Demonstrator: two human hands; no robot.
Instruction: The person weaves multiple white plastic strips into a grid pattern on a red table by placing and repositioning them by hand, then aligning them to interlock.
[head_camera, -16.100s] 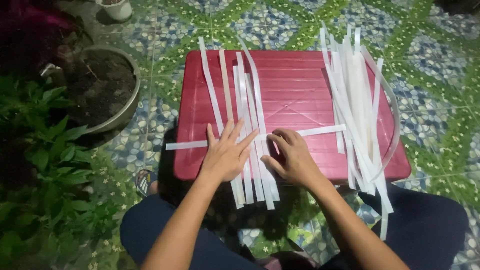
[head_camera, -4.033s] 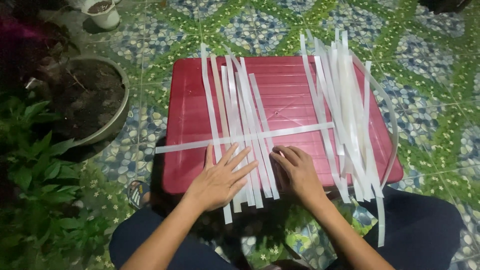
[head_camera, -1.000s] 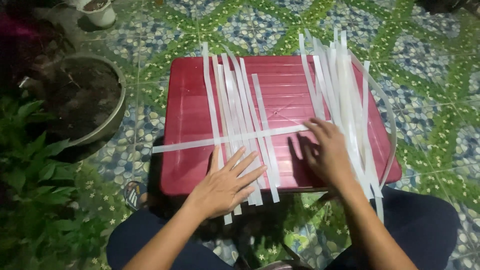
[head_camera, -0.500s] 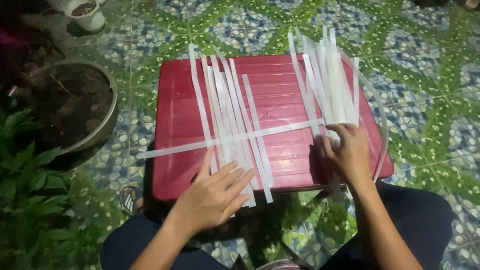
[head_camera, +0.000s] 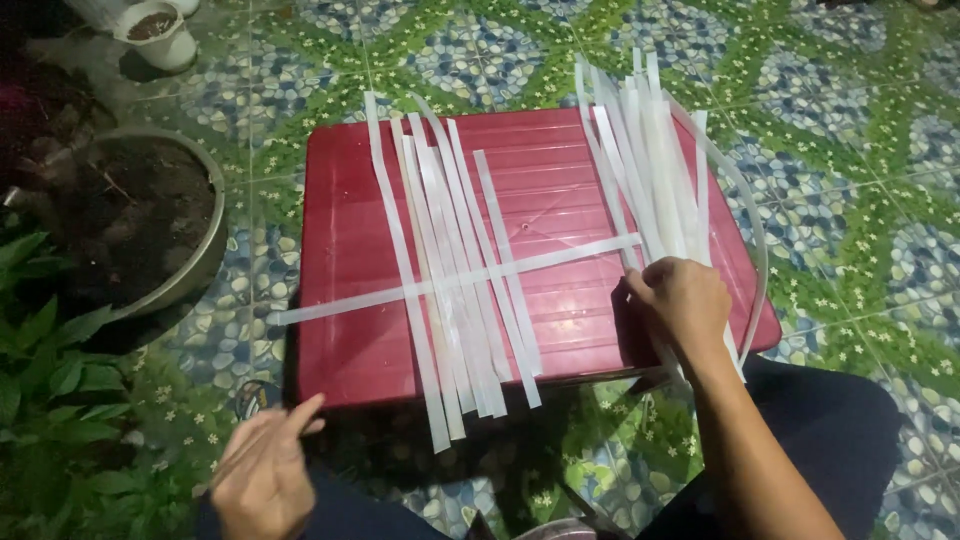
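White strips (head_camera: 455, 280) are laid lengthwise in a group across the left-centre of a red plastic tray (head_camera: 560, 190), which is turned upside down and used as a table. One long cross strip (head_camera: 560, 256) is laid sideways through that group; it appears to pass over some strips and under others, though the weave cannot be made out for certain. A loose bundle of spare strips (head_camera: 655, 160) is piled along the right side of the tray, a few bowed over its edge.

The right hand (head_camera: 683, 300) is set at the near end of the bundle, fingers curled on the strips there; whether one strip is pinched out cannot be told. The left hand (head_camera: 262, 475) is held off the tray, near its front-left corner, fingers loosely together, touching nothing.

Progress, as judged: about seven uprights placed, one crosspiece in; most of the bundle is unused.

A tiled floor (head_camera: 480, 50) lies beneath; a soil-filled pot (head_camera: 205, 250) and leafy plants (head_camera: 50, 370) stand at left.
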